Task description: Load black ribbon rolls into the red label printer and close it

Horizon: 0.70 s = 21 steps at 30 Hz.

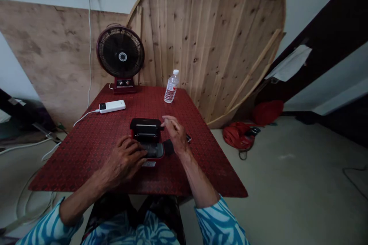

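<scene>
A small black and red device (pixel 147 136) with a raised black lid lies in the middle of the red table (pixel 86 149). My left hand (pixel 125 159) rests flat on the device's near left side, fingers spread over its lower panel. My right hand (pixel 176 134) hovers at the device's right edge, fingertips pinched near the lid's corner; whether it holds anything there is unclear. A small dark object (pixel 188 138) lies on the table just behind that hand. A white label (pixel 148 164) lies in front of the device.
At the table's back stand a dark red fan (pixel 120 55) and a clear water bottle (pixel 171 86). A white power bank (pixel 112 106) with a cable lies at the back left. Red bags (pixel 238 134) sit on the floor to the right. A round wooden panel (pixel 212 38) leans on the wall.
</scene>
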Motion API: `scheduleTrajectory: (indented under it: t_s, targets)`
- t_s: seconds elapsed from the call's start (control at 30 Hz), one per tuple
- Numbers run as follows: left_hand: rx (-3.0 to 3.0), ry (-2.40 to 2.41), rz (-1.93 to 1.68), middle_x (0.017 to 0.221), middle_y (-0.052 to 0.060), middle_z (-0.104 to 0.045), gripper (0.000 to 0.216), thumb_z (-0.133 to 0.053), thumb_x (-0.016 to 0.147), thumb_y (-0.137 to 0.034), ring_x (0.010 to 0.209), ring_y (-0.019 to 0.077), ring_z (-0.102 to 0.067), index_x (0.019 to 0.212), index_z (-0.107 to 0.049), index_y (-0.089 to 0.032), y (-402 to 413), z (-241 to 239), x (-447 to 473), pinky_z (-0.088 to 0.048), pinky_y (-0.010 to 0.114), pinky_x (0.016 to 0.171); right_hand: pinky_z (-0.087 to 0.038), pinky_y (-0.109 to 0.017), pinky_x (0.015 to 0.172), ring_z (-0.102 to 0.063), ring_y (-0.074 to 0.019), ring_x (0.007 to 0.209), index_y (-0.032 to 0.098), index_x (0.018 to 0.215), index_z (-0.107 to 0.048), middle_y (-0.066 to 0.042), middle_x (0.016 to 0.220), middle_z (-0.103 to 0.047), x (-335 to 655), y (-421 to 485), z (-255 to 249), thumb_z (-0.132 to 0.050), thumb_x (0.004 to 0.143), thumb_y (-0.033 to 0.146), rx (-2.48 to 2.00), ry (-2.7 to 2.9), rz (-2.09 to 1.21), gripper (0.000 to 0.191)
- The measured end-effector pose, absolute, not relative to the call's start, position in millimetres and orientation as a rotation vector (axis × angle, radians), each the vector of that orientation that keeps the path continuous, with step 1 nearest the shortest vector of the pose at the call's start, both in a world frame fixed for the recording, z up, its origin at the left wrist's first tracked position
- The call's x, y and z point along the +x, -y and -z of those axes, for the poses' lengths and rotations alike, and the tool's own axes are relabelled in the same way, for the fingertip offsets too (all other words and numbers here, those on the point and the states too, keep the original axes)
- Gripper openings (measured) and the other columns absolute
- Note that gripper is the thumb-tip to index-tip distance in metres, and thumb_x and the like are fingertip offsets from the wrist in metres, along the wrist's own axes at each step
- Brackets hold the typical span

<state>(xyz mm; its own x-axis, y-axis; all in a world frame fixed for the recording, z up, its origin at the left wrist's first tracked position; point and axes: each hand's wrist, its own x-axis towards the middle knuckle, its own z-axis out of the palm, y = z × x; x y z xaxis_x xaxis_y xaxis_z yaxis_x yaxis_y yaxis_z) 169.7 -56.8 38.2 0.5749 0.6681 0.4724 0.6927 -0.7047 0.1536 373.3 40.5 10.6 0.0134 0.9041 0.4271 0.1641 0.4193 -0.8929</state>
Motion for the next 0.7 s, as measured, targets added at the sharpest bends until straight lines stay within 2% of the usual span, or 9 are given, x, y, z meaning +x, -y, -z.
scheduleTrajectory:
  t_s: [0.07, 0.13, 0.2, 0.27, 0.37, 0.5, 0.6, 0.7]
  targets:
    - [-2.731, 1.182, 0.86, 0.098, 0.003, -0.073, 0.021, -0.053, 0.088, -0.024, 0.097, 0.0215, -0.06, 0.1, -0.07, -0.025, 58, -35, 168, -0.035, 0.044, 0.099, -0.046, -0.036, 0.089, -0.06, -0.0213, 0.099, 0.021, 0.071, -0.067, -0.006, 0.106, -0.064, 372, -27, -2, -0.055, 0.083, 0.043, -1.027, 1.426, -0.795, 0.027]
    - [-2.736, 1.177, 0.936, 0.099, 0.002, -0.074, 0.02, -0.054, 0.087, -0.022, 0.098, 0.0212, -0.061, 0.098, -0.07, -0.026, 58, -31, 166, -0.033, 0.044, 0.101, -0.047, -0.037, 0.09, -0.06, -0.0211, 0.1, 0.022, 0.084, -0.067, -0.005, 0.104, -0.065, 368, -19, 5, -0.059, 0.079, 0.037, -1.034, 1.364, -0.816, 0.017]
    - [-2.776, 1.208, 1.023, 0.098, 0.002, -0.074, 0.019, -0.055, 0.086, -0.023, 0.097, 0.021, -0.061, 0.098, -0.07, -0.026, 57, -29, 163, -0.034, 0.044, 0.101, -0.047, -0.037, 0.091, -0.06, -0.0206, 0.101, 0.024, 0.097, -0.065, -0.004, 0.106, -0.066, 364, -15, 11, -0.06, 0.076, 0.031, -1.044, 1.319, -0.859, 0.023]
    - [-2.793, 1.332, 1.185, 0.097, 0.004, -0.074, 0.019, -0.055, 0.086, -0.025, 0.096, 0.021, -0.062, 0.098, -0.07, -0.025, 54, -28, 159, -0.039, 0.043, 0.097, -0.048, -0.037, 0.091, -0.061, -0.0201, 0.101, 0.025, 0.103, -0.064, -0.004, 0.107, -0.066, 361, -14, 14, -0.058, 0.075, 0.028, -1.043, 1.294, -0.926, 0.028]
    - [-2.548, 1.789, 1.63, 0.103, 0.007, -0.071, 0.024, -0.053, 0.087, -0.032, 0.099, 0.022, -0.061, 0.102, -0.068, -0.021, 43, -25, 156, -0.044, 0.04, 0.092, -0.048, -0.038, 0.093, -0.061, -0.0202, 0.104, 0.025, 0.104, -0.063, -0.004, 0.11, -0.066, 359, -13, 17, -0.058, 0.074, 0.026, -1.024, 1.251, -0.995, 0.031]
    - [-2.212, 2.292, 2.255, 0.122, 0.011, -0.063, 0.045, -0.059, 0.08, -0.04, 0.114, 0.0257, -0.056, 0.119, -0.057, -0.018, 21, -14, 161, -0.043, 0.041, 0.097, -0.045, -0.042, 0.1, -0.06, -0.0219, 0.11, 0.023, 0.107, -0.062, -0.006, 0.114, -0.065, 358, -11, 21, -0.059, 0.073, 0.028, -1.029, 1.16, -1.063, 0.035]
    - [-2.247, 2.307, 2.574, 0.128, 0.012, -0.06, 0.055, -0.061, 0.077, -0.037, 0.118, 0.0268, -0.055, 0.127, -0.051, -0.017, 13, -6, 168, -0.044, 0.04, 0.098, -0.045, -0.044, 0.099, -0.061, -0.0229, 0.11, 0.024, 0.11, -0.06, -0.006, 0.115, -0.066, 357, -10, 23, -0.059, 0.073, 0.029, -1.021, 1.124, -1.125, 0.038]
    - [-2.232, 2.287, 2.68, 0.134, 0.011, -0.055, 0.059, -0.06, 0.076, -0.032, 0.122, 0.0271, -0.052, 0.131, -0.046, -0.018, 13, -2, 174, -0.045, 0.039, 0.097, -0.047, -0.043, 0.097, -0.061, -0.0231, 0.111, 0.024, 0.112, -0.059, -0.006, 0.115, -0.067, 355, -9, 26, -0.058, 0.074, 0.029, -1.011, 1.099, -1.153, 0.038]
